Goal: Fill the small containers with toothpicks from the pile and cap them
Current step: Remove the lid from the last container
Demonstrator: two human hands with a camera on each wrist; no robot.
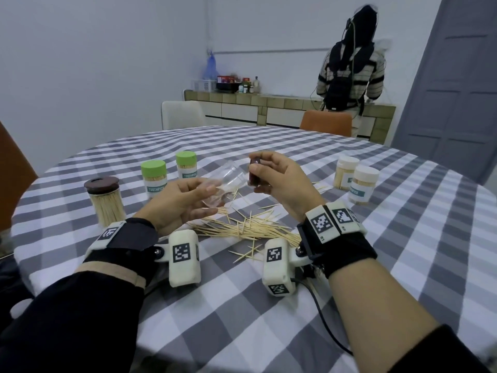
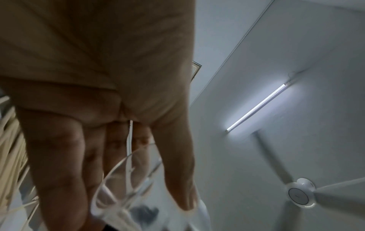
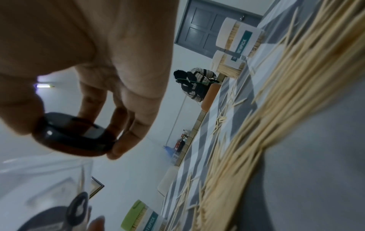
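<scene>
The round bench [image 1: 403, 238] under its grey-and-white checked cloth carries everything: five filled, capped containers stand on it, one with a brown lid [image 1: 103, 203] at the left, two with green lids [image 1: 154, 179] behind the hands, and two with white lids [image 1: 360, 184] at the right. In front of the wrists the pile of toothpicks [image 1: 242, 227] lies spread out, most sticks running roughly left to right, with strays around it. Above the pile the left hand [image 1: 177, 203] grasps a clear empty container [image 1: 228, 184], fingers curled round its lower part; it lies tilted, its long axis slanting up and to the right, so its open mouth faces the right hand [image 1: 279, 179]. That hand pinches a dark brown cap [image 1: 254, 172] between thumb and fingertips, held on edge just beside the mouth, apparently not touching it. The container looks thin-walled, transparent and smooth, with at most a stray stick inside, so filling seems not yet done. The pile lies directly below both hands, a little nearer the right; the cap would probably have to be put down first to free that hand for gathering sticks.
</scene>
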